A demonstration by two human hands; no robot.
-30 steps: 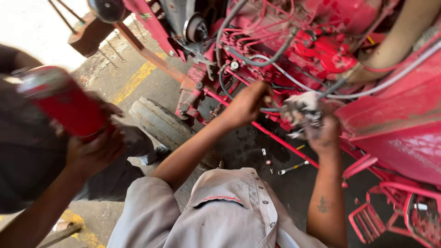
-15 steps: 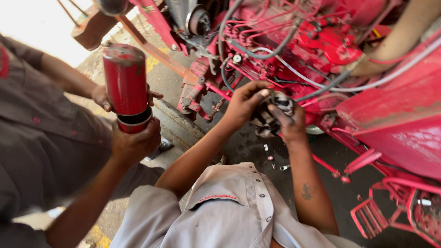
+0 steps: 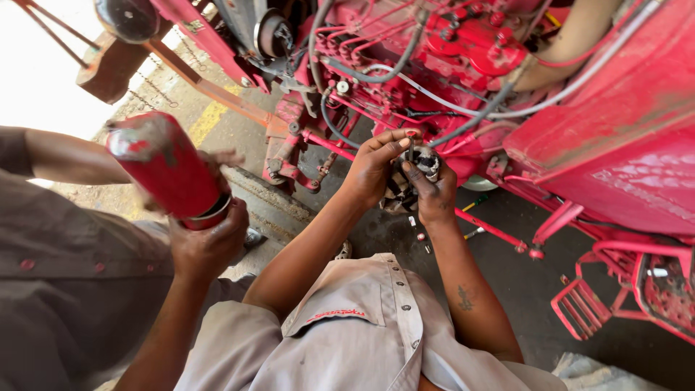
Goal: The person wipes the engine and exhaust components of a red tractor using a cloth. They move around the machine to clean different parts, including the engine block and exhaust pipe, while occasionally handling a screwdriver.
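Observation:
My left hand (image 3: 375,168) and my right hand (image 3: 433,194) meet just below the red engine (image 3: 463,51). Together they grip a small dirty metal part (image 3: 423,161), fingers pinched on its top. Grey hoses and thin red pipes (image 3: 376,72) run right above the hands. To the left, a co-worker in a grey-brown shirt holds a red cylindrical canister (image 3: 168,168) tilted; one of that person's hands (image 3: 210,242) grips its lower end and the other is behind it.
The red machine body (image 3: 622,137) fills the right side, with a red step and pedals (image 3: 586,308) low at the right. Small tools and bits lie on the dark oily floor (image 3: 521,282). A tyre edge (image 3: 279,199) and yellow floor line (image 3: 206,116) sit left.
My hands have drawn closer together around the metal part, a little away from the engine. The co-worker raised the red canister upright, then tilted it again nearer to me.

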